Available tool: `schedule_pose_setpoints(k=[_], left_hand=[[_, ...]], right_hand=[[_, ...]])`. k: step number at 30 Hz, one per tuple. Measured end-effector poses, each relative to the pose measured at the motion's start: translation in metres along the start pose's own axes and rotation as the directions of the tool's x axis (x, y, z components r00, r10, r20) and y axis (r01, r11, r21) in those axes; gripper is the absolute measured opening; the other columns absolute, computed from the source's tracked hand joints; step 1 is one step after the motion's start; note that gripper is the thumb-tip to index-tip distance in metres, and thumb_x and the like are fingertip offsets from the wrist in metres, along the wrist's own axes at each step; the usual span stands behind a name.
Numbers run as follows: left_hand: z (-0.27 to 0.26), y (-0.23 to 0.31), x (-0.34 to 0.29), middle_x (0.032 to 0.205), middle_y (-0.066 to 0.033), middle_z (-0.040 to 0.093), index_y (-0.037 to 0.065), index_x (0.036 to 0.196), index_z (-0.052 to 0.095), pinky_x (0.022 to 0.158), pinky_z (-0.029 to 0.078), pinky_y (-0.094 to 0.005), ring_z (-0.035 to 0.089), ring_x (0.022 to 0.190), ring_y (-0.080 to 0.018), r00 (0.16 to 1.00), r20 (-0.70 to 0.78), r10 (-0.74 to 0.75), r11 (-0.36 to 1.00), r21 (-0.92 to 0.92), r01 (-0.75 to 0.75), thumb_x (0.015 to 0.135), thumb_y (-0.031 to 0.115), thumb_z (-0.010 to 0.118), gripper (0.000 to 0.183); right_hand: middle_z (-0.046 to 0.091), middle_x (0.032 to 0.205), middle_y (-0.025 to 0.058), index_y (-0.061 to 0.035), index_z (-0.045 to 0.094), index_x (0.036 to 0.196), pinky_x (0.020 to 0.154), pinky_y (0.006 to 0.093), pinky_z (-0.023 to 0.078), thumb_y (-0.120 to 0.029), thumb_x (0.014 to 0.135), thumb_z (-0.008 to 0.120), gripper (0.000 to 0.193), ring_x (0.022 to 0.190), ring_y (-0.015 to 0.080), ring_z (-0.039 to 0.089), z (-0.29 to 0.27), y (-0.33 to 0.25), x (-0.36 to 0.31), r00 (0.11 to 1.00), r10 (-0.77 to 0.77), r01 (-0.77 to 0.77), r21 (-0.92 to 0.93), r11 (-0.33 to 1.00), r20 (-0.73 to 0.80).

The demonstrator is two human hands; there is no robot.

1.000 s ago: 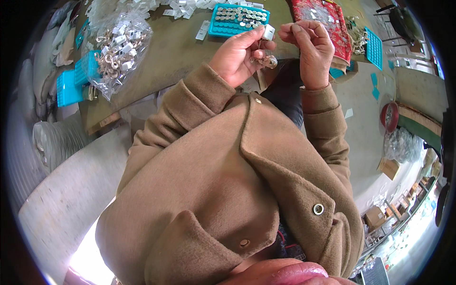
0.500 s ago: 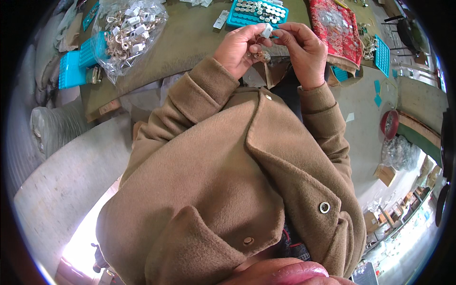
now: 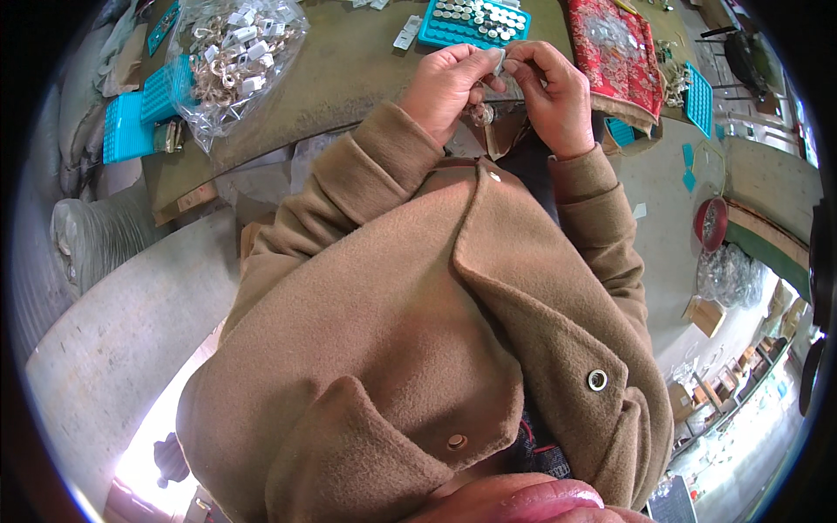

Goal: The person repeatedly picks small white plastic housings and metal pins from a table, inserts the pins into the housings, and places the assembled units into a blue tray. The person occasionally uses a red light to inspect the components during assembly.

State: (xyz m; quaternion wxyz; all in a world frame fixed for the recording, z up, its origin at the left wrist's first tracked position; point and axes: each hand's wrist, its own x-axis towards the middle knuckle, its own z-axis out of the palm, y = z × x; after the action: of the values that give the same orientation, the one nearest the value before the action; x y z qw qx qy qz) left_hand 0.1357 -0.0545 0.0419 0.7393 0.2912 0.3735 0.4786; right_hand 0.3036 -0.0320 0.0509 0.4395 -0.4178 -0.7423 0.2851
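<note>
Hands (image 3: 501, 91) pinching small metal piece (image 3: 498, 61), teal tray (image 3: 432, 30)

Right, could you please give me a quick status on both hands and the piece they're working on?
Left hand and right hand together at table edge, pinching a small pale piece. Blue tray of round parts just beyond. Nothing between hands and tray.
</note>
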Motion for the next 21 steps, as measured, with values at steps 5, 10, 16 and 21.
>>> schedule_pose_setpoints(k=[5,10,16,21], left_hand=[[-0.003,0.003,-0.001,0.082,-0.0016,0.063,0.009,0.098,0.062,0.046,0.038,-0.0172,0.045,0.053,-0.0002,0.991,-0.057,-0.12,0.987,-0.116,0.113,0.098,0.026,0.058,0.017],[-0.007,0.006,-0.002,0.078,-0.0002,0.06,0.009,0.098,0.061,0.045,0.036,-0.0159,0.043,0.051,0.0006,0.971,-0.05,-0.234,0.948,-0.233,0.216,0.098,0.027,0.057,0.018],[-0.017,0.001,0.001,0.078,-0.0029,0.061,0.007,0.097,0.062,0.046,0.039,-0.0147,0.044,0.051,0.0,0.956,-0.012,-0.292,0.917,-0.287,0.276,0.097,0.026,0.059,0.019],[-0.021,-0.001,0.006,0.075,-0.0025,0.063,0.009,0.094,0.061,0.047,0.041,-0.0182,0.047,0.051,-0.0014,0.968,-0.025,-0.251,0.95,-0.196,0.242,0.096,0.025,0.06,0.017]], right_hand=[[0.069,0.084,0.0077,-0.0007,0.067,0.095,0.068,0.0253,0.051,-0.005,0.086,0.068,0.009,0.075,0.011,0.064,0.001,0.002,0.0,0.99,0.13,-0.136,0.123,0.983,0.058],[0.068,0.08,0.0067,0.0001,0.067,0.094,0.067,0.0246,0.05,-0.004,0.087,0.066,0.008,0.073,0.0075,0.061,0.002,0.003,0.002,0.977,0.186,-0.202,0.191,0.96,0.101],[0.066,0.084,0.0138,0.0,0.063,0.091,0.067,0.0314,0.051,0.002,0.084,0.061,0.007,0.075,0.0253,0.066,0.005,0.0,0.003,0.982,0.135,-0.145,0.071,0.987,0.13],[0.066,0.087,0.0137,0.0008,0.063,0.095,0.072,0.0318,0.052,0.004,0.084,0.062,0.011,0.08,0.0242,0.066,0.008,0.0,0.009,0.98,0.094,-0.101,0.033,0.994,0.174]])
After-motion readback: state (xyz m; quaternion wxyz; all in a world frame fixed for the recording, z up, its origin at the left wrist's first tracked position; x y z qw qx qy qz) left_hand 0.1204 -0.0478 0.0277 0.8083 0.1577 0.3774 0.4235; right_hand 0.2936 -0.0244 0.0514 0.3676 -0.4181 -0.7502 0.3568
